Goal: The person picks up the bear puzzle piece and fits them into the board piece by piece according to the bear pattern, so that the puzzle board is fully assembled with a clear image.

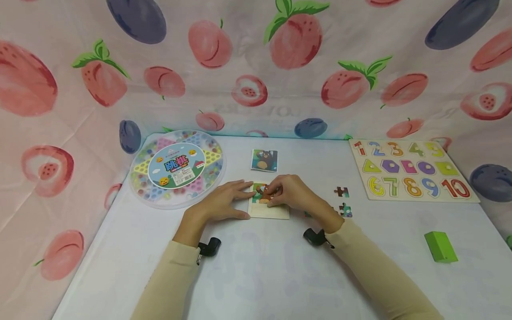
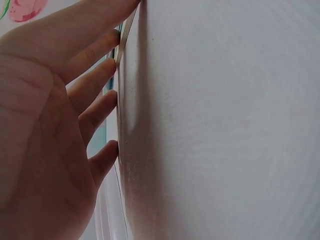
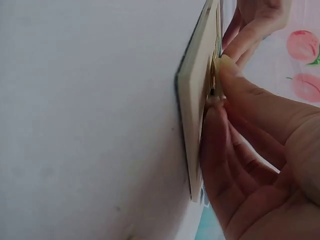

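Presently I see puzzle board flat on tabletop, between hands. Right hand over board: grip pinches small piece at its face. Left hand spread at left edge. Bare strip lies nearside of pinch; loose pieces rightward.

In the head view the right hand covers the upper right of the square pale-wood puzzle board; its fingertips hide most of the small flat jigsaw piece they pinch. The right forearm partly hides loose green-and-brown cardboard-like pieces. Print on the round clear-plastic game case's white sticker is too small to read. Beige sleeves run past the bottom edge. The left hand's thumb tip leaves the left wrist view.
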{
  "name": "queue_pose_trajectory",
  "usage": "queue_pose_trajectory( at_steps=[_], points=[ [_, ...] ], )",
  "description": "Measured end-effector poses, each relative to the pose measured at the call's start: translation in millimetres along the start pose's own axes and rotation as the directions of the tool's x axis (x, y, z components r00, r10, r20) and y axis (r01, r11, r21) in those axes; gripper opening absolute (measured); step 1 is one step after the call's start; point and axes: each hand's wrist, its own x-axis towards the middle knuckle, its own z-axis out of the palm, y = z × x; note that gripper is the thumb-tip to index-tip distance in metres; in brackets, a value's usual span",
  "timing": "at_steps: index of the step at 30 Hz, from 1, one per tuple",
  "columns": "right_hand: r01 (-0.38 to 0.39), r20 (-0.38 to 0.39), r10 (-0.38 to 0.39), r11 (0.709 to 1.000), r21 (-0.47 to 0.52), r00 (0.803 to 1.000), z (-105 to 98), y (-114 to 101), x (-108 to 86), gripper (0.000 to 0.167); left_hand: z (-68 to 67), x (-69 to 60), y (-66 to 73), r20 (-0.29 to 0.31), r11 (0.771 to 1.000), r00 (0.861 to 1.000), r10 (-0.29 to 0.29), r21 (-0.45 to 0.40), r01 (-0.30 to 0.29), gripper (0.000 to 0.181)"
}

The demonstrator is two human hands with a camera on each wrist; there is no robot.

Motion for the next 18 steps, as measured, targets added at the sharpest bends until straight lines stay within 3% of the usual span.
queue_pose_trajectory(
  at_steps=[18],
  points=[
    [-0.039, -0.014, 0.039, 0.999, -0.013, 0.999, 2.0, 0.8, 2.8, 0.021, 1.2, -1.3, 1.7, 0.003, 1.000, 1.000, 0.003, -0.014, -0.003, 0.071]
  ],
)
